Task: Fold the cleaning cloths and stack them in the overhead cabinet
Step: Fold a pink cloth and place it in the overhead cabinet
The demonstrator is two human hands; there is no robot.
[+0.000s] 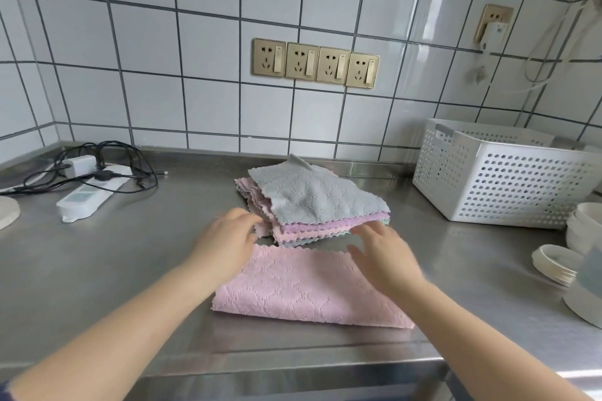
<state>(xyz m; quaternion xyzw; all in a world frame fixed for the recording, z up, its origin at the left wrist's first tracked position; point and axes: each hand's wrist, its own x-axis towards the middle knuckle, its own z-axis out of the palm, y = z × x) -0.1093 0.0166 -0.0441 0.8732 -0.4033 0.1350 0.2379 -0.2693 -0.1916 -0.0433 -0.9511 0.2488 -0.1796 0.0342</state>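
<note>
Stainless steel counter [97, 270] fills the lower half of the frame, backed by a white tiled wall [146, 75]. At centre lies a pink cloth [303, 290], folded into a flat band on the counter. Just behind it sits a loose pile of cloths [312, 205], a grey one uppermost, with pink, lilac and pale green edges showing beneath.

Left hand [228, 241] is at the pile's near left corner, fingers bent toward the cloth edges; whether it grasps one cannot be determined. Right hand [381, 254] is over the far right part of the pink cloth, fingers spread and relaxed, grasping nothing; motion blur prevents confirming contact.

White perforated basket [501, 185] stands at right centre. White bowls [583, 228] are stacked at the right edge. A power strip [94, 192] with tangled black cables [107, 153] lies at left. Four brass-coloured wall sockets [314, 62] are mounted above the pile.
</note>
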